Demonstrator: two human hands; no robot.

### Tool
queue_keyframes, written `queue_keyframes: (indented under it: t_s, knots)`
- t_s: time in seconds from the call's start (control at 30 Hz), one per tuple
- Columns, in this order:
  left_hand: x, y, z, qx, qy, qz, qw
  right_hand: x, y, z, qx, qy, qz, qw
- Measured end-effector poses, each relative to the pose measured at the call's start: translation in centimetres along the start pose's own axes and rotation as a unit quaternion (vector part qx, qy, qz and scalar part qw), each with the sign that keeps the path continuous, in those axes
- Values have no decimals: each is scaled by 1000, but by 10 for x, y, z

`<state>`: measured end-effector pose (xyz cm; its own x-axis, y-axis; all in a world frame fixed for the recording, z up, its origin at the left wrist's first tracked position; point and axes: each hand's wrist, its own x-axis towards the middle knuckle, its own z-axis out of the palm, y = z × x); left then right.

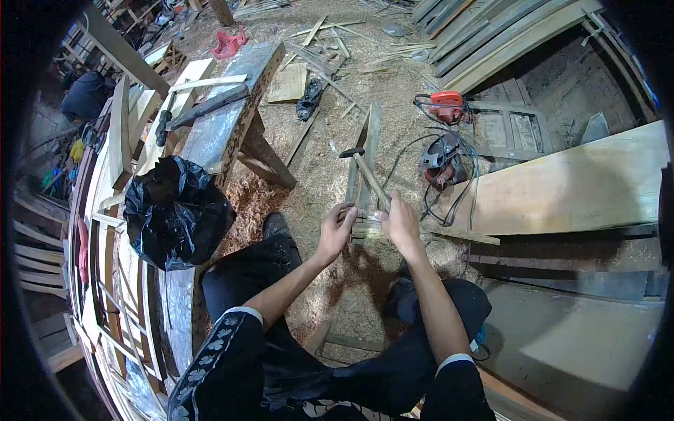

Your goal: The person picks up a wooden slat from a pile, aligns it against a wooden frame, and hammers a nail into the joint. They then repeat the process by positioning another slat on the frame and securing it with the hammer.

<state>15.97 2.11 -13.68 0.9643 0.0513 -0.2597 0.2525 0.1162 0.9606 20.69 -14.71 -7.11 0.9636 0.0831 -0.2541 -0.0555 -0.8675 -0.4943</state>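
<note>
My right hand (pixel 401 223) is wrapped round the wooden handle of a hammer (pixel 371 179). The hammer tilts up and away to the left, its dark head over a narrow wooden frame (pixel 373 126). Just left of the handle, my left hand (pixel 335 233) has its thumb and fingers drawn together above the near end of the frame. Whatever those fingers pinch, if anything, is too small to name. Beneath both hands, the frame stretches away along the ground among sawdust and shavings.
To the left, a black plastic bag (pixel 179 210) rests by a wooden bench (pixel 210 133) bearing another hammer (pixel 163 128). Corded power tools (pixel 444 160) and a wide board (pixel 569 182) lie right. Wood strips (pixel 326 67) litter the ground ahead. A person (pixel 86 97) is far left.
</note>
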Motion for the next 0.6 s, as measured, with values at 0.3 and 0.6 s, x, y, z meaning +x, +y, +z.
queue_keyframes:
  t_s: [0.3,0.6]
  knots:
    - [6,-9,-6,22,2,-1,1000,7,1,-3,-11,-9,-10,1000]
    - [9,-4,-9,51,-24,-22,998,7,12,0,-21,-7,-37,999]
